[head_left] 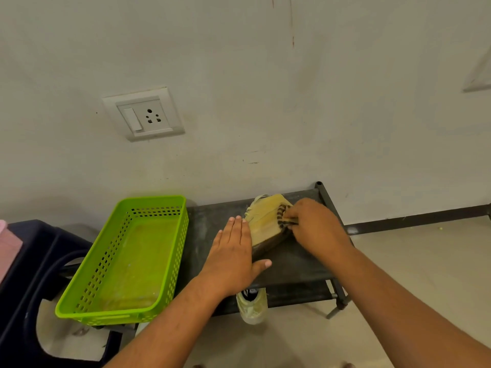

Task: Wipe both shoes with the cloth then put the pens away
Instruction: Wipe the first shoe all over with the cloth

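A yellow cloth (265,221) lies folded on the top shelf of a black shoe rack (297,264), with something dark under its near edge. My right hand (316,227) is closed around a bundle of black-and-yellow striped pens (282,216) at the cloth's right side. My left hand (233,256) rests flat, palm down, against the cloth's left edge, with the thumb at its near corner. One pale shoe (252,306) pokes out of the lower shelf, toe toward me. A second shoe is not visible.
A lime-green perforated basket (170,205) stands empty on the rack's left end, just left of my left hand. A dark blue plastic stool (34,261) is at far left. The wall with a socket (143,114) is directly behind; tiled floor lies to the right.
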